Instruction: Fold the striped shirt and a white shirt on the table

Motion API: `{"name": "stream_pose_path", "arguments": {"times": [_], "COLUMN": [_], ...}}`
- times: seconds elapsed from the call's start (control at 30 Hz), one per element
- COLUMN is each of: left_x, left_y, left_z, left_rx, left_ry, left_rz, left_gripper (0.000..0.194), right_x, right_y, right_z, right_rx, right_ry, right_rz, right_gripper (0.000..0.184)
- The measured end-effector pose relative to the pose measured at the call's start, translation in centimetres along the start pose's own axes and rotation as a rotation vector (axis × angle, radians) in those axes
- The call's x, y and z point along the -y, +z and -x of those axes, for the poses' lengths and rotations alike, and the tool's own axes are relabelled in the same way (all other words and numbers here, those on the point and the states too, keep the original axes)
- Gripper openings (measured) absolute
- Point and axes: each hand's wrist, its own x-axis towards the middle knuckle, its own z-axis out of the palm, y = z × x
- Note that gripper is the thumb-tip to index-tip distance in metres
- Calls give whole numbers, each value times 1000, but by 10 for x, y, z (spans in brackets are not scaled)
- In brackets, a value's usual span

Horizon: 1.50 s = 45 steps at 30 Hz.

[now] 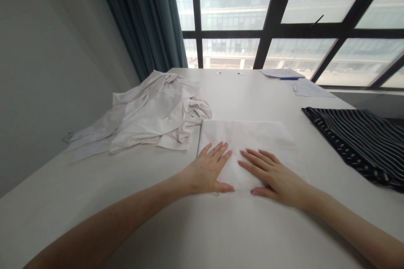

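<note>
A flat white rectangle of folded cloth [249, 132] lies on the white table in front of me. My left hand [210, 169] rests on its left part with the fingers spread. On its right part my right hand [272, 175] lies flat, fingers stretched toward the left hand. Both thumbs lie along the near edge of the cloth. Parts of the cloth are hidden under the hands and the right forearm. Neither hand grips anything.
A crumpled heap of white garments [154, 109] lies to the left. At the right is a black-and-white striped garment [362, 138]. Papers [280, 73] and a blue pen [289, 78] lie at the far right. Beyond the white table [233, 96] are a dark curtain [151, 17] and windows.
</note>
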Motion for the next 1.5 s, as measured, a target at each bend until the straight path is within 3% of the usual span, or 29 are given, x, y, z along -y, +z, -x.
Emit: {"name": "stream_pose_path", "arguments": {"times": [0.23, 0.4, 0.53, 0.67, 0.73, 0.87, 1.0, 1.23, 1.5], "left_x": [-6, -19, -13, 22, 44, 71, 72, 73, 71], "left_y": [-4, -11, -16, -16, -15, -13, -14, -14, -6], "left_z": [6, 11, 8, 2, 0, -2, -2, -4, -5], "left_rx": [-54, -55, -50, -37, -32, -84, -118, -113, -156], "left_ry": [58, 204, 208, 154, 65, -152, -223, -251, -299], "left_rz": [-6, 2, -14, -47, -65, -56, 42, 183, 155], "left_gripper": [79, 58, 44, 45, 52, 43, 46, 51, 48], "right_x": [-1, -17, -36, -35, -25, 1, 12, 8, 11], "right_y": [-6, -1, 1, -5, -9, -15, -18, -20, -22], "right_z": [-4, 1, 9, 10, 8, 5, 4, 6, 3], "right_rx": [-73, -157, -221, -242, -221, -168, -172, -192, -224], "right_ry": [136, 300, 395, 328, 270, 177, 86, -67, -59], "right_rz": [-121, -19, 119, 268, 332, 371, 320, 193, 109], "right_gripper": [43, 44, 40, 36, 35, 34, 36, 36, 31]}}
